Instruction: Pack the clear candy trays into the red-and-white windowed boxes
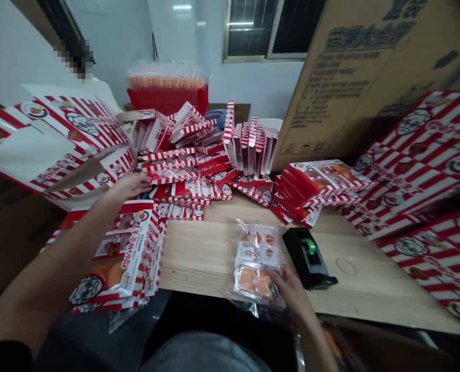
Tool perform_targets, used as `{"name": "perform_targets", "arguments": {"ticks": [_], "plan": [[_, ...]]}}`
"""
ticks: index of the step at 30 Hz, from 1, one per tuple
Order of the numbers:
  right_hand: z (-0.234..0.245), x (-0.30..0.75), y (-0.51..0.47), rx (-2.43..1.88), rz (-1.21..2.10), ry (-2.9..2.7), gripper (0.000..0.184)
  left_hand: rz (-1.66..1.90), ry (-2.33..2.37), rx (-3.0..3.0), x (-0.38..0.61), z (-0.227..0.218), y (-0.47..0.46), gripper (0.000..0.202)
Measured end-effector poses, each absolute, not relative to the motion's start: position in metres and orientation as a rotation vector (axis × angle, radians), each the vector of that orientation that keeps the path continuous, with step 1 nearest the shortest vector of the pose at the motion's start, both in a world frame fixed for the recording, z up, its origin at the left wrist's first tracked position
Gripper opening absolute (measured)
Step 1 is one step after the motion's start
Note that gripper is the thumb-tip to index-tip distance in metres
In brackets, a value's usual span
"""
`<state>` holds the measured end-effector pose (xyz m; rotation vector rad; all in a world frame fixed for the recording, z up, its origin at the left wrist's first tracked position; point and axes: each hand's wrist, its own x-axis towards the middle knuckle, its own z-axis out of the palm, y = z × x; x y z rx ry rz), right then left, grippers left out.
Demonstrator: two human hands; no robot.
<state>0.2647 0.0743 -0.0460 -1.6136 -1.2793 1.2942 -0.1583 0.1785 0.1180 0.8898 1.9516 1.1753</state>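
Item, step in hand: as we judge it, we steady a packet with one hand and reach for a carton with the other.

Item, one clear packet (256,258), by the worktop's (199,248) front edge, its near end at or over that edge. Long axis runs front to back; orange pieces lie at the near end, small printed squares toward the back edge.

Item, our right hand (288,289): thumb over the packet's near right side, fingers pinching the film.

Item, our left hand (131,187): at the left end of a striped carton (170,175) in the heap toward the back edge. Fingers bent; whether they grip, we cannot tell. The carton's long axis runs roughly side to side, one end toward our hand.

Item, one tape dispenser (309,258), just right of the packet, slanting toward the front edge.

Item, one carton stack (137,253), covering the front left corner.

Item, next move: in our judgement it calls for a sure hold on one carton and a lift clear of its neighbours, packet kept flat.
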Motion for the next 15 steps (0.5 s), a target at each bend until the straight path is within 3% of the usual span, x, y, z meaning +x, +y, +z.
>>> {"name": "perform_targets", "arguments": {"ticks": [2,7,10,13,15], "plan": [[-0.044,0.267,0.072,-1.495,1.386,-1.133,0.037,1.249,1.892,0.915,-0.15,0.135,0.166,0.022],[-0.03,0.269,0.079,-1.333,1.426,-0.869,0.037,1.45,1.775,1.099,-0.129,0.183,0.108,0.046],[-0.015,0.269,0.084,-1.28,1.42,-0.768,0.037,1.607,1.749,1.232,-0.115,0.198,0.064,0.047],[-0.001,0.269,0.085,-1.331,1.177,-0.852,0.039,1.659,1.864,1.319,-0.097,0.195,0.031,0.038],[0.005,0.265,0.082,-1.439,0.836,-1.116,0.039,1.487,1.899,1.447,-0.082,0.185,0.022,0.026]]}}
